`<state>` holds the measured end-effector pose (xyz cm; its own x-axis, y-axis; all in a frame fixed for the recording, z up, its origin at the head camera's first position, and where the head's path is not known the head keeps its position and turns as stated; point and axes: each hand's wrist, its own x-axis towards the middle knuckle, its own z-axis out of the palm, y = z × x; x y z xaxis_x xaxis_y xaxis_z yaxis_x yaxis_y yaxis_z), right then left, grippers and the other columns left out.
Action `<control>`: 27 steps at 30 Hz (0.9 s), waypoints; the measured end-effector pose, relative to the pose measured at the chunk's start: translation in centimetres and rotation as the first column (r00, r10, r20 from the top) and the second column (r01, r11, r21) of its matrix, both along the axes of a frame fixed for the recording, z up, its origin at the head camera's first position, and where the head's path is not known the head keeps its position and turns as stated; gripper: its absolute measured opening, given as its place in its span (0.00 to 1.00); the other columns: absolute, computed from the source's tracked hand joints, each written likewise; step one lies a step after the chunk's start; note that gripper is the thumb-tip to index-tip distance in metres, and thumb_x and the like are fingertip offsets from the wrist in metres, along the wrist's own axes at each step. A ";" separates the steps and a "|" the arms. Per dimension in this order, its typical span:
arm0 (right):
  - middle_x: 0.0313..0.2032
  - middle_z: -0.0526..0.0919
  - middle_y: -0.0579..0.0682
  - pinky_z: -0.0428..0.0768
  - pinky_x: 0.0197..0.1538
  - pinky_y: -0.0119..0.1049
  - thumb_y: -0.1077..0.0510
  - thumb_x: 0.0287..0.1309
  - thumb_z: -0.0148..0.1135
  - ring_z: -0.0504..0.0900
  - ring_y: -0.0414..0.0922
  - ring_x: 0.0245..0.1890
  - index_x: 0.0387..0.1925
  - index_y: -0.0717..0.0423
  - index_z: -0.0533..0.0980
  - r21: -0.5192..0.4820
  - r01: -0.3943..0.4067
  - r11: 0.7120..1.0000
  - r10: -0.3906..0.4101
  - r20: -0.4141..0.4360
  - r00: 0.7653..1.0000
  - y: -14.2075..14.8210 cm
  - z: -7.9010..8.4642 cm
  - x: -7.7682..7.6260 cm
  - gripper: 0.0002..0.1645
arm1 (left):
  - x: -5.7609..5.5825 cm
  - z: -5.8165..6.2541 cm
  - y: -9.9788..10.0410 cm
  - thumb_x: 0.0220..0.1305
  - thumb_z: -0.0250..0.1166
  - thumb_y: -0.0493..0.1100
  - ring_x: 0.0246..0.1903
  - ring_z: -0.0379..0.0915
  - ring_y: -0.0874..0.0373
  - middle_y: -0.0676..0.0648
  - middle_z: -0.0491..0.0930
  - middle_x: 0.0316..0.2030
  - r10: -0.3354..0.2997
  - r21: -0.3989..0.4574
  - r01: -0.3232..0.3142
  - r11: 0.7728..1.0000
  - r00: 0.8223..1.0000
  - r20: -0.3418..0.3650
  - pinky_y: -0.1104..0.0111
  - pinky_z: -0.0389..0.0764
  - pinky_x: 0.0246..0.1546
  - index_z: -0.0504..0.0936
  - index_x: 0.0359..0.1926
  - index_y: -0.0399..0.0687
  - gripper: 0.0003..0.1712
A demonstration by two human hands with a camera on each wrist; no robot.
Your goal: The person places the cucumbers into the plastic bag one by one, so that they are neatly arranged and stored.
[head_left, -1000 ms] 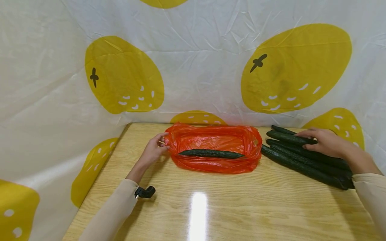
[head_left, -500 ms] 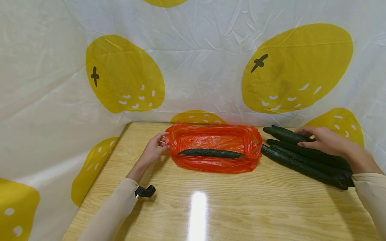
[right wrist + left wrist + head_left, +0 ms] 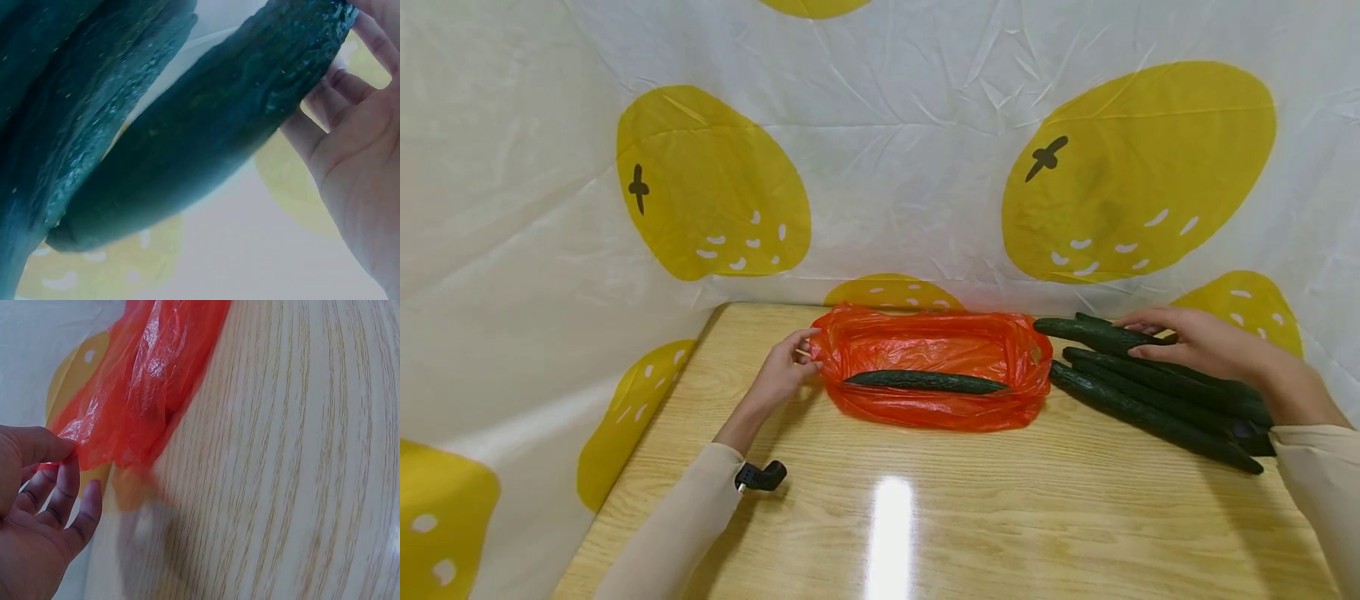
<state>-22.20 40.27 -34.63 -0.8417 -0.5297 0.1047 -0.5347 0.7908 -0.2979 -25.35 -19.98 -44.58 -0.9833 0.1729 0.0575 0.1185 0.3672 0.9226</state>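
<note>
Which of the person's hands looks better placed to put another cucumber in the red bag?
Probably the right hand: it grips a cucumber pointing toward the red bag, while the left hand pinches the bag's left end.

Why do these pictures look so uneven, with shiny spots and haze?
Head view: a white glare streak on the table, paler sheen on the patterned sheet at left; left wrist view: bright highlights on the red bag, soft shadow below; right wrist view: bluish haze, washed-out background, the held cucumber looking soft toward its lower end.
</note>
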 end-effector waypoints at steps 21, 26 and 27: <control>0.58 0.80 0.49 0.81 0.49 0.38 0.54 0.69 0.64 0.77 0.33 0.52 0.66 0.51 0.74 -0.079 -0.063 0.995 0.072 0.122 0.990 -4.4 1.4 -0.9 0.26 | 0.2 -0.1 -0.1 0.63 0.64 0.24 0.37 0.70 0.53 0.40 0.71 0.44 -0.006 0.003 0.006 1.000 1.000 -0.010 0.74 0.76 0.33 0.71 0.69 0.38 0.33; 0.58 0.80 0.51 0.81 0.48 0.35 0.56 0.70 0.63 0.78 0.36 0.52 0.66 0.54 0.73 -0.118 -0.072 0.990 0.091 0.166 0.982 -5.0 1.6 -1.2 0.26 | 0.1 -0.1 -0.1 0.63 0.65 0.24 0.36 0.69 0.54 0.40 0.71 0.43 -0.009 -0.001 0.009 1.000 1.000 -0.015 0.74 0.76 0.33 0.71 0.68 0.37 0.33; 0.58 0.80 0.51 0.81 0.48 0.34 0.56 0.70 0.63 0.79 0.36 0.53 0.66 0.54 0.73 -0.125 -0.071 0.990 0.093 0.178 0.980 -5.2 1.6 -1.2 0.26 | 0.0 -0.1 -0.1 0.63 0.65 0.24 0.36 0.69 0.54 0.40 0.71 0.43 -0.011 -0.003 0.011 1.000 1.000 -0.020 0.74 0.76 0.32 0.71 0.68 0.37 0.33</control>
